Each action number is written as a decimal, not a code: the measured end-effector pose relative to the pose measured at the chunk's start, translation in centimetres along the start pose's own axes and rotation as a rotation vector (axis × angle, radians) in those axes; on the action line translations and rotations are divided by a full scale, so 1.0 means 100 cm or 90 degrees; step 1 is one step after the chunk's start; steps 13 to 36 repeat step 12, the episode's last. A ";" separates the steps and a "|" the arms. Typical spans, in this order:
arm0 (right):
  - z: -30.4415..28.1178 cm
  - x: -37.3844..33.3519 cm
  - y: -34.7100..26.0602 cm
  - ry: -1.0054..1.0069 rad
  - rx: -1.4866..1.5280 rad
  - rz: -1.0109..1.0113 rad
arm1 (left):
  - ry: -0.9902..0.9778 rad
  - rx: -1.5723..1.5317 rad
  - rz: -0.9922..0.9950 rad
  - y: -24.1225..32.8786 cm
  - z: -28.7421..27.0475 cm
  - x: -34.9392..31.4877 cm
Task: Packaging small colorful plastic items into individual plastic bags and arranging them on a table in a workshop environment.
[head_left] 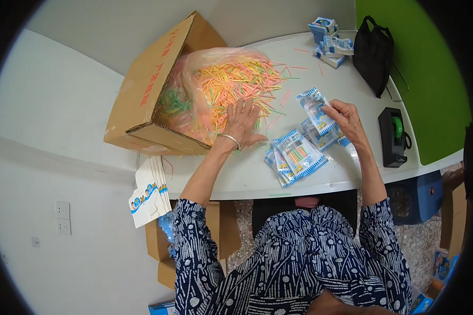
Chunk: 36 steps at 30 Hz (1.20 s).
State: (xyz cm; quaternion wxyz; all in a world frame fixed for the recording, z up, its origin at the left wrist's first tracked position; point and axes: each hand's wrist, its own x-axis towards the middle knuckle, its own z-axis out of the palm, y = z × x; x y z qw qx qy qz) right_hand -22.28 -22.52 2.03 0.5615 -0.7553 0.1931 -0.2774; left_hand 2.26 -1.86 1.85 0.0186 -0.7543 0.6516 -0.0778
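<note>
My left hand lies with fingers spread at the near edge of a heap of thin pink, yellow and green sticks. The heap spills from a clear plastic bag in a cardboard box tipped on its side. My right hand pinches a blue-and-white plastic packet between thumb and fingers. Beneath that packet lie more packets, partly covered. Between my hands, several overlapping packets rest on the white table; coloured sticks show through the top one.
Small blue-and-white boxes are stacked at the back right, beside a black bag. A black tape dispenser with green tape stands at the right. Flat printed cartons overhang the table's left front edge. Loose sticks lie about the table.
</note>
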 end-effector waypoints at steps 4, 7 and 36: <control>-0.004 -0.005 0.002 0.004 0.019 0.031 | -0.063 0.017 -0.002 -0.012 -0.013 -0.010; -0.010 -0.007 0.000 0.008 0.032 0.030 | -0.120 0.084 0.003 -0.019 -0.035 -0.022; -0.001 -0.006 0.007 0.003 0.032 0.022 | -0.323 0.324 0.067 0.000 -0.034 -0.038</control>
